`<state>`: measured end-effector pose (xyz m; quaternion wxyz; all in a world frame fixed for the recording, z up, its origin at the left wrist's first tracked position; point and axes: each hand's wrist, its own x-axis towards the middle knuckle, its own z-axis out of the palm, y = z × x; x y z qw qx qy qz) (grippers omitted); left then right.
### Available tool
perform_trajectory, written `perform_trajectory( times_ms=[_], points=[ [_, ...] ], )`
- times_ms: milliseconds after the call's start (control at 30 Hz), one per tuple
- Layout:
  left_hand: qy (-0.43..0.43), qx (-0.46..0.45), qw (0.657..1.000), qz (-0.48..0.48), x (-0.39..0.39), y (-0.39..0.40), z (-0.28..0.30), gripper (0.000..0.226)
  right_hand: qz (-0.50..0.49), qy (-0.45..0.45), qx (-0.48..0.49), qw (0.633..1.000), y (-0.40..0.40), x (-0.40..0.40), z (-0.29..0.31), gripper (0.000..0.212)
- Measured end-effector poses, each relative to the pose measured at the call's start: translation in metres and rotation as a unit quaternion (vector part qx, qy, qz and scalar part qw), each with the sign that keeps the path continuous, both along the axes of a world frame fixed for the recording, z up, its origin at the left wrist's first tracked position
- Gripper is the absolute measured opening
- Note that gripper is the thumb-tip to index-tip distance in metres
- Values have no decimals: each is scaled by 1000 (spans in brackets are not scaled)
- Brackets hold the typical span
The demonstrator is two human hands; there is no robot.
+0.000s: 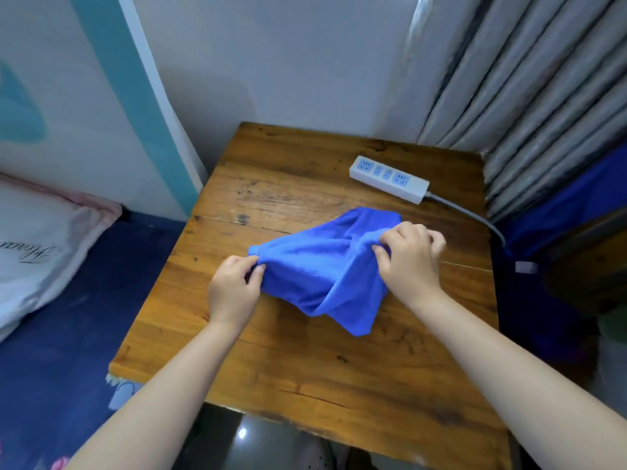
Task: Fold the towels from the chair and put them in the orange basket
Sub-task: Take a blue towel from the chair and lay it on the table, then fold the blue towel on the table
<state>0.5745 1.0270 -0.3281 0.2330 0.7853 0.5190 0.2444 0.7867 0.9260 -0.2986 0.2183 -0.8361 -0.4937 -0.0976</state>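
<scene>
Now I hold the blue towel point(319, 269) with both hands above the wooden table point(271, 351). My left hand point(234, 286) pinches its left corner between thumb and fingers, and my right hand point(409, 256) grips the bunched cloth at the other end. Between my hands the towel hangs loose and creased, and its lower part touches the table. Beyond my right hand a white power strip point(389, 178) lies near the curtain point(529, 89).

Wooden table point(305, 368), grey curtain point(526, 79), bed point(51, 334)
</scene>
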Motion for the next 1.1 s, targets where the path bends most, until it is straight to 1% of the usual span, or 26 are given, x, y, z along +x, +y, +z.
perform_trajectory(
  times_ms=[33, 67, 100, 133, 167, 200, 233, 267, 300, 333, 400, 433, 467, 533, 567, 633, 700, 733, 800, 900, 967, 1033, 1100],
  points=[
    [15, 14, 1000, -23, -8, -3, 2, 24, 21, 4, -13, 1000, -1, -7, 9, 9],
    [48, 21, 998, -47, -17, -7, -1, 23, 41, 30, -51, 997, -7, -14, 12, 14],
    [84, 22, 994, -66, -28, -13, -5, 23, 53, 77, -112, 989, -16, -25, 14, 21],
    [125, 6, 989, -79, -39, -19, -11, 23, 58, 140, -188, 970, -29, -34, 9, 29],
    [168, -26, 982, -85, -49, -25, -16, 22, 54, 189, -267, 943, -45, -43, -1, 36],
    [218, -59, 971, -81, -61, -33, -22, 20, 51, 200, -334, 920, -64, -52, -15, 40],
    [272, -88, 955, -78, -68, -36, -28, 19, 55, 187, -375, 906, -79, -56, -28, 42],
    [335, -115, 932, -81, -74, -39, -33, 21, 65, 172, -422, 888, -92, -59, -39, 42],
    [389, -137, 906, -91, -80, -45, -37, 22, 77, 169, -473, 861, -106, -63, -51, 42],
    [424, -148, 888, -99, -82, -48, -38, 23, 84, 180, -501, 842, -112, -61, -58, 40],
    [465, -169, 862, -108, -85, -54, -44, 23, 84, 214, -550, 803, -117, -53, -68, 38],
    [477, -182, 853, -109, -84, -55, -45, 23, 80, 227, -556, 795, -115, -47, -68, 37],
    [490, -192, 843, -111, -83, -55, -46, 23, 81, 237, -549, 798, -111, -40, -69, 35],
    [507, -203, 831, -109, -76, -51, -45, 24, 76, 242, -507, 824, -96, -24, -67, 29],
    [502, -203, 834, -102, -71, -47, -45, 26, 64, 237, -480, 842, -86, -17, -65, 22],
    [478, -185, 854, -89, -57, -42, -44, 33, 38, 228, -424, 876, -65, -7, -63, 14],
    [446, -153, 877, -91, -33, -36, -45, 36, 10, 251, -348, 903, -42, 5, -65, 19],
    [434, -148, 884, -96, -23, -34, -45, 36, 0, 272, -315, 909, -33, 6, -65, 22],
    [412, -150, 893, -102, 2, -29, -47, 36, -19, 312, -259, 914, -15, 12, -67, 25],
    [386, -149, 904, -104, 34, -17, -49, 34, -41, 368, -212, 905, 1, 19, -75, 22],
    [370, -137, 913, -106, 53, -6, -51, 35, -57, 402, -207, 890, 9, 22, -80, 29],
    [352, -128, 921, -109, 71, 5, -50, 37, -62, 404, -210, 888, 14, 24, -81, 37],
    [328, -119, 931, -109, 89, 16, -49, 40, -29, 394, -221, 892, 15, 27, -80, 38]
  ],
)
